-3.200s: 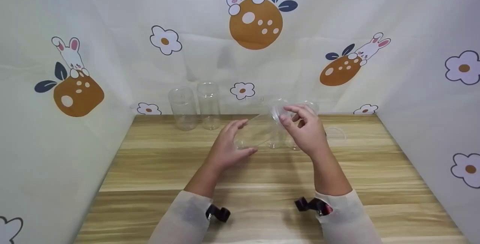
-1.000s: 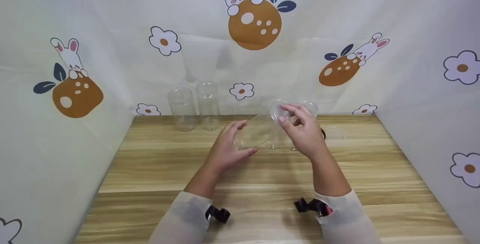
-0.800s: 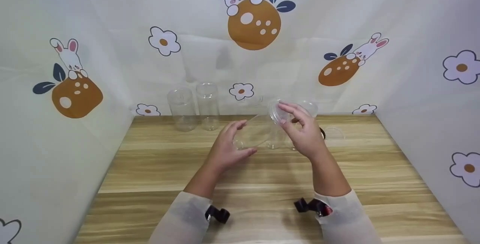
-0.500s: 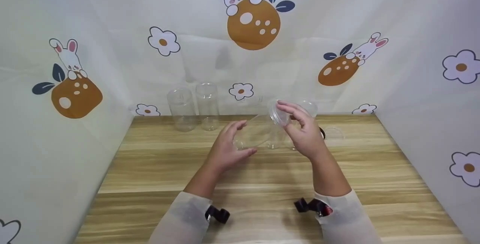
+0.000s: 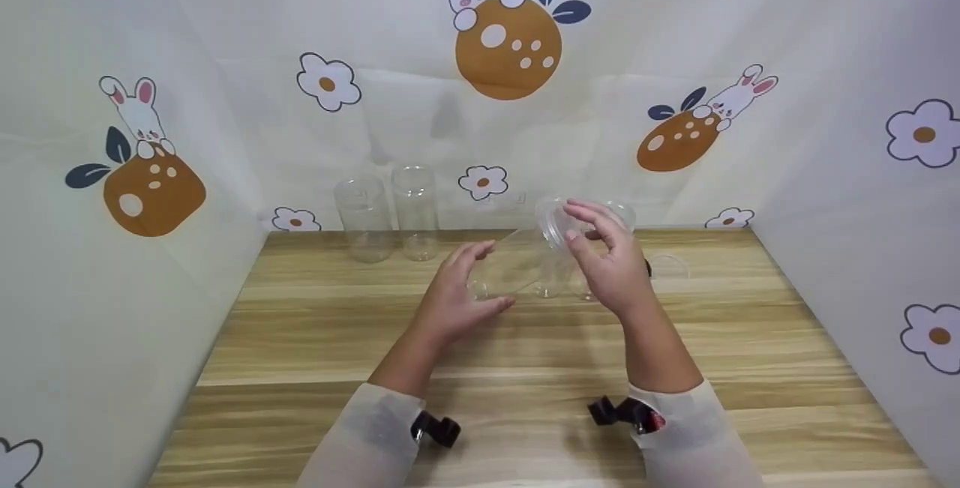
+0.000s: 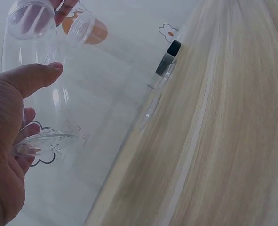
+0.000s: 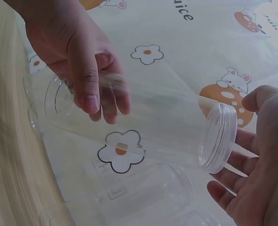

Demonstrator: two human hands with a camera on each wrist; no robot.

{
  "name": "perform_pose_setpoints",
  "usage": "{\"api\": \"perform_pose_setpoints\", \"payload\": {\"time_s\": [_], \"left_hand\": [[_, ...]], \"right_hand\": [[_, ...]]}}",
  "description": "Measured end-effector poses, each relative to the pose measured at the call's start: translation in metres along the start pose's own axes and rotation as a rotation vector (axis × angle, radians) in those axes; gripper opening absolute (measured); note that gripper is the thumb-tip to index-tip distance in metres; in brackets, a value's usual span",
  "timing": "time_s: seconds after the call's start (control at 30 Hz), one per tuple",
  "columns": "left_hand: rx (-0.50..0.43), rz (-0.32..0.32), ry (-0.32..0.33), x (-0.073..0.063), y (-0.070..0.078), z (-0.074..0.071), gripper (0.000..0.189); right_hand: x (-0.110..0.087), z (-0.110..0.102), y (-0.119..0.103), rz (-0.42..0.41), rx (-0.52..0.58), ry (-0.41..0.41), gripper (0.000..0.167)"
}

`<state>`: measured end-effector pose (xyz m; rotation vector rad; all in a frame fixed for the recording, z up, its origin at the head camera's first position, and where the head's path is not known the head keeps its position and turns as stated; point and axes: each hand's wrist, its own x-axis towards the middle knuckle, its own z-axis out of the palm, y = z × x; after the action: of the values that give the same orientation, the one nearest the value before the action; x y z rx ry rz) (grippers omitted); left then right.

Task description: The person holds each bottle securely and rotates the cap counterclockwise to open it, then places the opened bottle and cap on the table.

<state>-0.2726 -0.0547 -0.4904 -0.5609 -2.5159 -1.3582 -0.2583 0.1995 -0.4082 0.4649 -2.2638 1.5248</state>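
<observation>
Left hand (image 5: 459,293) was curled round the jar (image 7: 157,115); at its two o'clock, right hand (image 5: 611,259), grip spread, touched the lid (image 7: 222,139).

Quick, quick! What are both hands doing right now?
Left hand: holding a clear jar.
Right hand: open, loosely curved by the jar's lid; I can't tell if it's touching.
</observation>
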Motion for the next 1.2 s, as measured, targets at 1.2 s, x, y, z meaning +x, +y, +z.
{"api": "perform_pose_setpoints", "payload": {"time_s": [1.2], "left_hand": [[0.020, 0.003, 0.002, 0.0006, 0.0001, -0.0002, 0.090]], "right_hand": [[-0.0021, -0.0004, -0.0006, -0.029, -0.044, -0.070, 0.041]]}}
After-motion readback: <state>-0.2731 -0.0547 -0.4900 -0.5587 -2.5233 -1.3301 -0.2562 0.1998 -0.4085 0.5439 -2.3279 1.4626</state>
